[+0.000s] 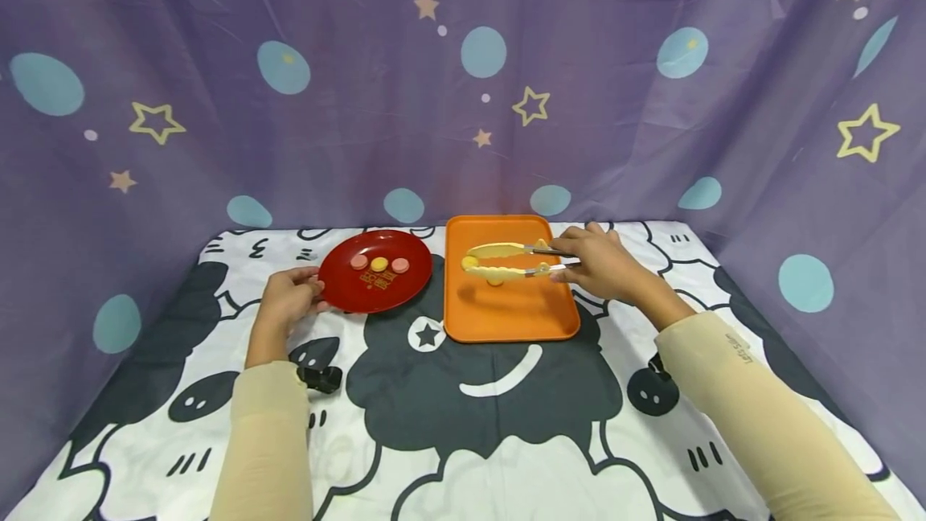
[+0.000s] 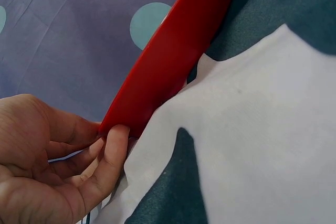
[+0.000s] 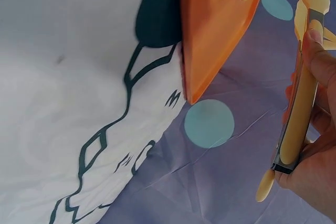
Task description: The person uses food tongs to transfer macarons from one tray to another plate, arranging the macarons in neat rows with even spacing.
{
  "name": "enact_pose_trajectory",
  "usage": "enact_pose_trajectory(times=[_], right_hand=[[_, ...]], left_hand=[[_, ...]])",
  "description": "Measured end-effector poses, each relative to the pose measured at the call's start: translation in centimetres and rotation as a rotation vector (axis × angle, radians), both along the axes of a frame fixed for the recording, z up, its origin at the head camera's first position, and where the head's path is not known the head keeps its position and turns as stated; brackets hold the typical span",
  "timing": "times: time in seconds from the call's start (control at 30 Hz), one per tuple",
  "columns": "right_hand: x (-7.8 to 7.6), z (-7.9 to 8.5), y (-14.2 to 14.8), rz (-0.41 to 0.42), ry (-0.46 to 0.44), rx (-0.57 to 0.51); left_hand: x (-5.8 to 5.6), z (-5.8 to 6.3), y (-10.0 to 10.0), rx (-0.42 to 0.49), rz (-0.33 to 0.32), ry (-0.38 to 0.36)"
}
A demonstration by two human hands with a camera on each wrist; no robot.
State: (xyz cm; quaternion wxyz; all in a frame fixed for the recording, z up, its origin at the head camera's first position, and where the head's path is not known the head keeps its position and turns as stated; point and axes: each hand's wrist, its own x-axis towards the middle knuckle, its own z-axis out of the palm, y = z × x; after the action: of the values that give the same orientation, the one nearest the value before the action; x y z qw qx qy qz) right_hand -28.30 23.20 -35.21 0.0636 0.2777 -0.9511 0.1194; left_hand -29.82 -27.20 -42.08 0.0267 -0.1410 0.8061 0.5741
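Observation:
My left hand [image 1: 289, 296] pinches the left rim of a red plate [image 1: 343, 288]; the left wrist view shows thumb and fingers on the edge of the plate [image 2: 168, 56]. Two pink discs [image 1: 400, 265] and a yellow disc [image 1: 379, 264] lie in a row on it. Tongs [image 1: 499, 272] with pale yellow ends are gripped in my right hand [image 1: 600, 260], pointing left above an orange tray [image 1: 514, 320]. Between their tips is a small yellow disc [image 1: 470, 262]; how firmly it is held cannot be seen. Another yellow disc [image 1: 495, 281] lies on the tray, partly hidden by the tongs.
Plate and tray stand side by side with a narrow gap, on a cloth [image 1: 492, 408] printed with sheep. Behind them hangs a purple curtain [image 1: 362, 135] with stars and ovals. A black strap piece [image 1: 321, 379] is at the left wrist.

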Motion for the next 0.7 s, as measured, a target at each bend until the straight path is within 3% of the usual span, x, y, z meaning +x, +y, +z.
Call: enact_pose_trajectory(times=[0.23,0.7], right_hand=[[-0.4,0.7,-1.7,0.013,0.007,0.001],[-1.6,0.6,-5.3,0.054,0.018,-0.044]], left_hand=[[0.0,0.1,0.0,0.0,0.011,-0.008],[-0.2,0.0,0.0,0.01,0.025,-0.008]])
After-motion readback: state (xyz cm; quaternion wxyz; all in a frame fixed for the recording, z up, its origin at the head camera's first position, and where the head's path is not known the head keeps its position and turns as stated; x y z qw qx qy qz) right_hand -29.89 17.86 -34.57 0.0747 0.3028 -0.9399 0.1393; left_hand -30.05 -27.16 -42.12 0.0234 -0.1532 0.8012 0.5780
